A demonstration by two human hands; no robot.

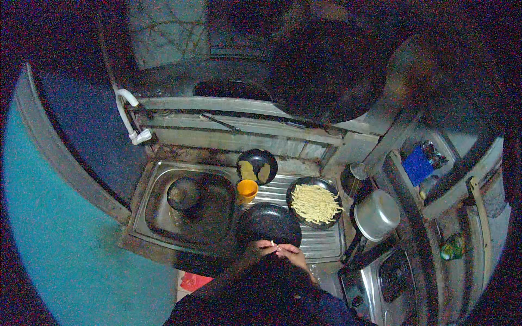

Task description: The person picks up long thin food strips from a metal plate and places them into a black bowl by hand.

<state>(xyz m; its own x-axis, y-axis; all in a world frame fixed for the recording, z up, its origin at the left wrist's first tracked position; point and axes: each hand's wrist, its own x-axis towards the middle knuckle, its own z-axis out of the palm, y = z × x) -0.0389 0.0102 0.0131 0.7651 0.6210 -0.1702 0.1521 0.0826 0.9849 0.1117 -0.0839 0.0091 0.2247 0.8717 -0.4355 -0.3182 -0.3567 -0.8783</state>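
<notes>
My left hand [265, 246] and my right hand [290, 252] meet at the near rim of a dark round pan [269, 226], fingertips close together. Between them is a small pale strip [272, 243], like the pale strips of food [316, 203] heaped on a dark round plate [290, 189] to the right. Both hands seem to pinch it. An orange plastic cup [247, 190] stands just beyond the pan. Behind the cup, a dark bowl [257, 157] leans at the back of the ribbed drainboard, with yellowish patches on it.
Left of the pan lies a steel sink basin [155, 220] with a dark round pot [183, 194] in it. A white tap [140, 137] rises at the back left. To the right are an aluminium pot [377, 215] and a gas stove [367, 293].
</notes>
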